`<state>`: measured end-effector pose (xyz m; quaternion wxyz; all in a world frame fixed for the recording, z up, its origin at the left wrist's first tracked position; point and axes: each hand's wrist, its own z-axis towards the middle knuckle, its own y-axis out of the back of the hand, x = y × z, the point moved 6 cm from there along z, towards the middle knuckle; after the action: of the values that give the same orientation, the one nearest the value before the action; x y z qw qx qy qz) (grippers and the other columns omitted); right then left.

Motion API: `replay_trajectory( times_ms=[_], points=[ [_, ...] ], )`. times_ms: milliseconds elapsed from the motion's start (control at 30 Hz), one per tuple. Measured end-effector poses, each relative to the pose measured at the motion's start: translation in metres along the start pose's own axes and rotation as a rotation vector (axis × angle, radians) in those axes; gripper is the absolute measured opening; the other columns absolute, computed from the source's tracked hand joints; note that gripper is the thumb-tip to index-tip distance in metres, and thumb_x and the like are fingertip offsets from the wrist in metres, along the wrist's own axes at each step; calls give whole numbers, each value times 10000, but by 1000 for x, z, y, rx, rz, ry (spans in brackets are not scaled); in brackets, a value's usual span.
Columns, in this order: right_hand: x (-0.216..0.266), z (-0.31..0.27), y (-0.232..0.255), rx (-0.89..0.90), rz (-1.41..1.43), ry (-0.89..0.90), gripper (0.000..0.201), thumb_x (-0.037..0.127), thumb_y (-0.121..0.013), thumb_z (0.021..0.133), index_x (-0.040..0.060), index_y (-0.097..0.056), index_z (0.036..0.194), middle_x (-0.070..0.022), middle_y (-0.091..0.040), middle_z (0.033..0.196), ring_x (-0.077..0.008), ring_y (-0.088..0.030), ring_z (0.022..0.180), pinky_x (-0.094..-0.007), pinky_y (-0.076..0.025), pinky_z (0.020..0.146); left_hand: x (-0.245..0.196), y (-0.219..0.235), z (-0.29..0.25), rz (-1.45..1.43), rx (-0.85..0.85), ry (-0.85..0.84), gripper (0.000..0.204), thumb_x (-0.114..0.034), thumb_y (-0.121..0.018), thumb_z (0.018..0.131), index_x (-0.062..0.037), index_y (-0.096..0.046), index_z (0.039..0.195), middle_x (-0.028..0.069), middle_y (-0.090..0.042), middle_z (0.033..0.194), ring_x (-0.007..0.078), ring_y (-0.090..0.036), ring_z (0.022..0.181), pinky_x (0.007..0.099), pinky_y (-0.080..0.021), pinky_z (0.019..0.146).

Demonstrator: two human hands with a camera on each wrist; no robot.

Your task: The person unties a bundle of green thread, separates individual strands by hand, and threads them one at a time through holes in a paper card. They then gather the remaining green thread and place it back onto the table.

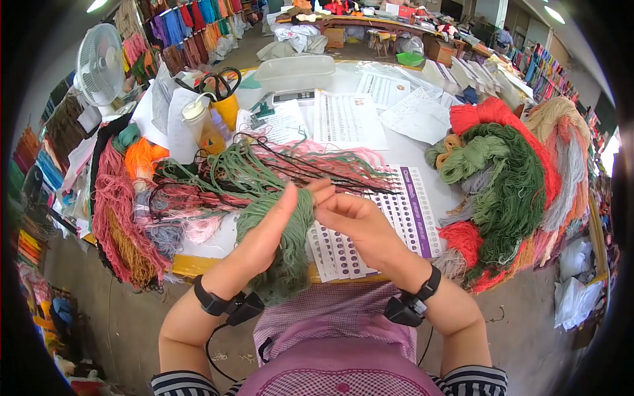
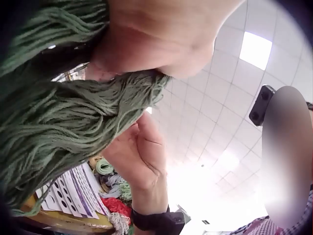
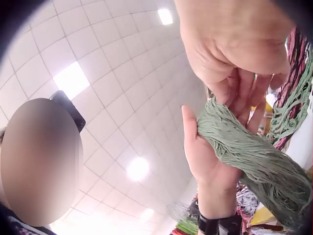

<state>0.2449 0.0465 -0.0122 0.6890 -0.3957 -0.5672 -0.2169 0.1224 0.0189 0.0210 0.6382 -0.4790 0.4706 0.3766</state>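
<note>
A thick green yarn skein [image 1: 281, 277] lies across my left hand [image 1: 261, 237] and hangs down past the table's front edge. The left thumb stands straight up beside the yarn, with the fingers stretched out behind it. From the other side, my right hand [image 1: 373, 231] pinches the skein's upper end between thumb and fingertips. In the right wrist view, the skein [image 3: 244, 142] runs over the left palm [image 3: 210, 161], its loops bunched at the right fingertips. Its loose strands [image 2: 73, 122] fan out in the left wrist view.
Pink, black and green strands [image 1: 231, 171] spread behind the hands. Printed sample cards [image 1: 422, 218] lie under the right hand. Yarn heaps in red and dark green [image 1: 512, 191] fill the right side, pink yarn [image 1: 115, 204] the left. A bottle [image 1: 196, 119], fan [image 1: 100, 63] and plastic tray [image 1: 295, 72] stand behind.
</note>
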Motion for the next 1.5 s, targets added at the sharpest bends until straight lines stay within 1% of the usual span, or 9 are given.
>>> replay_trajectory(
  times_ms=[67, 100, 300, 433, 500, 633, 700, 800, 1500],
  points=[
    [3, -5, 3, -8, -12, 39, 164, 196, -589, 943, 43, -642, 971, 3, -637, 917, -72, -550, 857, -255, -435, 819, 4, 2, -1, 4, -28, 158, 680, -524, -270, 1005, 36, -487, 1324, 145, -521, 1345, 212, -490, 1246, 344, -376, 1052],
    [4, -9, 4, -12, 51, 30, 165, 189, -595, 938, 40, -632, 998, -4, -640, 915, -83, -560, 848, -258, -439, 818, -1, 5, -1, 116, 6, 29, 643, -491, -294, 1012, 40, -500, 1311, 163, -544, 1313, 207, -530, 1197, 335, -419, 1006],
    [-2, -10, 0, -31, 108, -11, 201, 164, -615, 925, 18, -607, 1062, -33, -649, 956, -119, -596, 887, -273, -460, 838, 6, 3, 0, -169, -88, 186, 585, -459, -329, 1017, 12, -514, 1311, 129, -522, 1344, 196, -491, 1232, 332, -428, 989],
    [-9, -9, 1, 1, 70, -6, 164, 150, -624, 921, 11, -646, 1006, -40, -649, 1023, -114, -599, 921, -269, -454, 861, 15, -3, -3, -144, -16, 204, 515, -397, -392, 1013, 0, -516, 1315, 115, -515, 1350, 185, -474, 1246, 328, -439, 967],
    [-4, -11, 1, -22, 78, 22, 154, 143, -631, 917, 11, -655, 991, -42, -654, 1015, -108, -598, 920, -264, -458, 856, 25, 14, -3, 153, 19, 110, 438, -314, -449, 998, 7, -549, 1280, 107, -541, 1318, 177, -494, 1217, 320, -429, 969],
    [-2, -16, 8, -35, 64, 39, 157, 137, -648, 907, 9, -663, 996, -49, -670, 979, -99, -600, 905, -249, -466, 837, 25, 26, -3, 69, 29, 135, 382, -256, -501, 969, 16, -592, 1221, 99, -582, 1258, 166, -534, 1156, 306, -424, 963],
    [-5, -16, 9, -38, 66, 36, 156, 136, -651, 905, 10, -665, 995, -45, -672, 966, -96, -599, 894, -248, -466, 832, 25, 20, -5, -75, -78, 345, 340, -232, -548, 943, 14, -625, 1165, 98, -614, 1207, 165, -568, 1096, 299, -430, 953],
    [-8, -18, 12, -67, 66, 10, 132, 136, -660, 898, 24, -674, 966, -32, -673, 924, -91, -595, 880, -246, -457, 824, 21, 15, -4, 72, -67, 264, 302, -205, -580, 918, 10, -645, 1120, 111, -614, 1209, 168, -578, 1073, 307, -447, 933],
    [-15, -7, 2, -16, 95, 50, 157, 88, -678, 874, -15, -675, 992, -53, -645, 1013, -125, -599, 972, -277, -471, 880, 20, 13, -5, -3, -38, 225, 402, -273, -504, 978, 17, -573, 1248, 78, -592, 1247, 164, -541, 1138, 300, -394, 986]
  ],
)
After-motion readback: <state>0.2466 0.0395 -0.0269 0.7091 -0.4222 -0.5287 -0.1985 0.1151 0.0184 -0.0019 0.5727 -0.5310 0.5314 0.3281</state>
